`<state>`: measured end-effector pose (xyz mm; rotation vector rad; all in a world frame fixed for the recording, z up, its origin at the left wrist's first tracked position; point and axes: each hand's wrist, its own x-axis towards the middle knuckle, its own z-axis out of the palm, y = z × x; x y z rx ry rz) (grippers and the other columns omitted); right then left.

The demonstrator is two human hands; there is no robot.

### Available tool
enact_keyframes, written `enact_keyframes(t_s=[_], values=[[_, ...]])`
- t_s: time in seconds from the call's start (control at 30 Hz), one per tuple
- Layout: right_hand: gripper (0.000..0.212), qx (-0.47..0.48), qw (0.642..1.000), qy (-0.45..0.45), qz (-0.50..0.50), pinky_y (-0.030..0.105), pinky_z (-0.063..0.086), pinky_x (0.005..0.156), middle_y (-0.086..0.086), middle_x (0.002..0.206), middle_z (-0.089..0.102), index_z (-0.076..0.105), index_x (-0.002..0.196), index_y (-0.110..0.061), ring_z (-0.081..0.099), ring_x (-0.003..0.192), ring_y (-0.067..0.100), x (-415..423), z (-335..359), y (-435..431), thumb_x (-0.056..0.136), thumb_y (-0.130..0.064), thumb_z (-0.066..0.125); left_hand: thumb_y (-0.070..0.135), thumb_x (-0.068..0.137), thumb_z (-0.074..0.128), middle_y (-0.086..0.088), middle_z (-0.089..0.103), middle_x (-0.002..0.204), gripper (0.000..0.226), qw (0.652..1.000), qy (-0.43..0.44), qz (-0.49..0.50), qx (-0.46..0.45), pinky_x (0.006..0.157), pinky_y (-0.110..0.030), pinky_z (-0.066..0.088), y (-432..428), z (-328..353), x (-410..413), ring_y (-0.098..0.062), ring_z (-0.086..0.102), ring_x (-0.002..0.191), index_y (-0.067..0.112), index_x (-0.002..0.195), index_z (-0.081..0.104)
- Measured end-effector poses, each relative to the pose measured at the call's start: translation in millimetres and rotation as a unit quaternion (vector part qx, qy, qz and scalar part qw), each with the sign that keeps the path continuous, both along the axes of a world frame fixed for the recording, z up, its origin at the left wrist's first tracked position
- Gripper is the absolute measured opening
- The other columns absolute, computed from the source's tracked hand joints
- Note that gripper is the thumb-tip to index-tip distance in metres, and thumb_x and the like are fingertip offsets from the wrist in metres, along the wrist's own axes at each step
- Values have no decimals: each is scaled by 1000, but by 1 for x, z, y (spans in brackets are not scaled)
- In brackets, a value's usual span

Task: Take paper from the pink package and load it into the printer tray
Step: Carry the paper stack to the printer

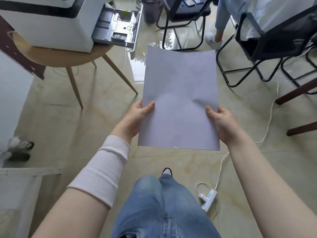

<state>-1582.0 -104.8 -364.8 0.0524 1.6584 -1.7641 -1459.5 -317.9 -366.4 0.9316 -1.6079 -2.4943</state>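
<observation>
I hold a stack of white paper (180, 93) flat in front of me, over the floor. My left hand (137, 117) grips its left edge with the thumb on top. My right hand (223, 122) grips its right edge the same way. A white printer (48, 26) stands on a round wooden table at the upper left. Its grey paper tray (118, 28) is pulled out toward the right and holds no paper. The tray lies up and to the left of the stack's far edge. The pink package is not in view.
The round wooden table (56, 57) has splayed legs reaching toward the middle floor. Black chairs (274, 45) stand at the upper right, with a person's legs (221, 23) beside them. A white power strip (208, 200) and cord lie on the tiled floor at the lower right.
</observation>
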Motion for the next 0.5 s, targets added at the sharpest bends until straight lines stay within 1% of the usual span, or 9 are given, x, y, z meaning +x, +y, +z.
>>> enact_keyframes(t_s=[0.07,0.23,0.37,0.5], values=[[15,-4,1000,-1,1,22,58,58,-9,72,75,60,103,-14,71,66,8,-32,0,-12,94,-10,47,10,94,46,5,73,76,22,1000,2,4,-1,60,-23,58,-12,2,-30,-9,70,64,8,116,52],[15,-6,1000,-5,15,23,58,59,-8,73,75,60,103,-15,71,67,9,-108,-2,-58,94,-11,47,10,95,46,8,74,71,21,1000,0,18,-2,60,-23,58,-56,0,-100,-9,70,64,9,114,52],[18,2,1000,3,19,24,58,60,-9,74,75,58,109,-13,71,67,9,-166,-2,-102,94,-11,49,9,94,46,6,73,74,24,1000,2,26,-5,60,-23,58,-98,-4,-157,-9,69,63,8,117,52],[20,1,1000,9,21,25,59,62,-7,77,75,58,112,-11,71,69,11,-217,8,-146,94,-12,49,7,94,45,9,74,66,19,999,17,28,-4,55,-21,56,-140,2,-210,-7,68,59,11,112,52]])
